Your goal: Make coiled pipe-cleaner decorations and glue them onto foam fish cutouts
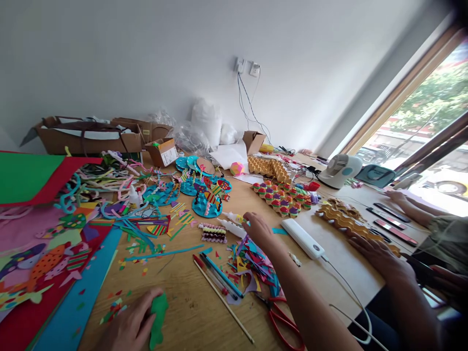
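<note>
My left hand [133,319] is low at the front of the table, its thumb and fingers closed on a green paper cutout [158,319]. My right hand [259,230] reaches out over the middle, fingers curled at the back end of a white glue bottle [233,228]; its fingertips are partly hidden. A second bottle with a yellow label [236,217] lies right beside it. Below my right wrist is a heap of colored paper scraps [254,265]. Pens [221,275], a wooden stick [234,314] and red-handled scissors [283,321] lie between my arms.
Blue decorated discs [206,207] and a painted egg tray [281,197] stand farther back. Pipe cleaners [98,175] and colored sheets [91,282] cover the left. A white power bank [302,238] with a cable lies right of my forearm. Another person's hand [380,258] rests at the right.
</note>
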Tool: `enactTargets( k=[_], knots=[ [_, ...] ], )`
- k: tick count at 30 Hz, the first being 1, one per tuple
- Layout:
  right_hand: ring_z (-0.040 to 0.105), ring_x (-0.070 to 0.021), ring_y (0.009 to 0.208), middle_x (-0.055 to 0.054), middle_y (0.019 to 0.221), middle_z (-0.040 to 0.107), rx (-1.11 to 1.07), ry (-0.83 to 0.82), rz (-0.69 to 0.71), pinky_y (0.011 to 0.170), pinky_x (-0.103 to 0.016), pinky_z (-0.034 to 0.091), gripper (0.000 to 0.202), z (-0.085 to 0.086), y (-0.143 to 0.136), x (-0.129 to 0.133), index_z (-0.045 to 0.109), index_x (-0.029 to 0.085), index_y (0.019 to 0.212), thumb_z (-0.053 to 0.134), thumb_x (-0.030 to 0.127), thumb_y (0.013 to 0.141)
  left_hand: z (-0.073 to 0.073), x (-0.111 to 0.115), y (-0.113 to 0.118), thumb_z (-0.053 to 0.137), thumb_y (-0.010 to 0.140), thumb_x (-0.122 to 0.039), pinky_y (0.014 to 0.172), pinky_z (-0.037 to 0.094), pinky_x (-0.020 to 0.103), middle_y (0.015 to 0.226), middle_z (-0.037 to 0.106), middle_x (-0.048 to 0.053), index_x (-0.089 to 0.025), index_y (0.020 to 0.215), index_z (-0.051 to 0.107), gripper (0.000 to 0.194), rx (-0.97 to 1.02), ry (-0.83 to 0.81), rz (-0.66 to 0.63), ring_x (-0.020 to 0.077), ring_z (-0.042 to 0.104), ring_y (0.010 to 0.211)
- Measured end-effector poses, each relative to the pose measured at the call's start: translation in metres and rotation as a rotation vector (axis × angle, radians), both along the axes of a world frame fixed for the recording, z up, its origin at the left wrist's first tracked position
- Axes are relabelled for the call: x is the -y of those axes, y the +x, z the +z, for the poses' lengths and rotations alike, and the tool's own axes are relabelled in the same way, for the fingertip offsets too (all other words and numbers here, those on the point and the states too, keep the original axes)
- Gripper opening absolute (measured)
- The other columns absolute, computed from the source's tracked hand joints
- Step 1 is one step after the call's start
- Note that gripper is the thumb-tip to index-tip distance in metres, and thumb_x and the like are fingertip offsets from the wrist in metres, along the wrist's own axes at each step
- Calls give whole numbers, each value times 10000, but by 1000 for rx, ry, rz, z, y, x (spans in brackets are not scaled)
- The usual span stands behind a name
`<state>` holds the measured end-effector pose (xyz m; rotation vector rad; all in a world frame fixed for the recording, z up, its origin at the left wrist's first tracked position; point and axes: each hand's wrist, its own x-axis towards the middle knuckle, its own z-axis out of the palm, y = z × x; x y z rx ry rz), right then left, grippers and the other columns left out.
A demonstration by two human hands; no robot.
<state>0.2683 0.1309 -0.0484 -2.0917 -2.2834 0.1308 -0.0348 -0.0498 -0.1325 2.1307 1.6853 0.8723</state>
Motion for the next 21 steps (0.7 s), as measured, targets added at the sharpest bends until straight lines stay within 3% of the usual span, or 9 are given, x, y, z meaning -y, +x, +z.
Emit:
enactTargets(
  k=[4,10,14,17,21],
  knots=[
    [499,-238,1055,-116,1122,577,6,-11,3,794,-284,359,346,0,11,-15,546,154,1124,474,181,787,-2,0,-1,438,719,-181,669,545,175,914,716,-30,-280,943,642,319,-13,44,-5,167,681,800],
    [539,-235,998,-111,1058,615,-13,-85,38,757,-269,368,352,-22,13,-35,579,158,1074,565,166,722,-1,0,1,434,714,-184,647,548,171,880,722,-38,-287,907,652,309,-60,68,-8,164,686,774],
    [547,-225,973,-105,1029,623,-65,-72,8,747,-263,366,290,-27,15,-37,589,162,1025,549,158,737,3,-1,2,415,717,-178,638,545,163,871,724,-33,-278,898,652,314,-84,102,-14,158,687,766],
    [538,-223,984,-123,1054,605,-134,-20,-35,771,-272,365,276,-22,22,-31,568,143,1042,497,158,776,6,0,3,417,717,-186,654,541,163,872,725,-31,-278,897,650,308,-86,98,-20,152,688,764],
    [529,-218,994,-130,1066,590,-262,64,-54,813,-285,368,299,-1,34,-12,536,119,1076,480,178,788,8,0,4,413,724,-199,674,543,188,874,726,-12,-265,901,651,304,-104,36,-24,159,688,770]
  ],
)
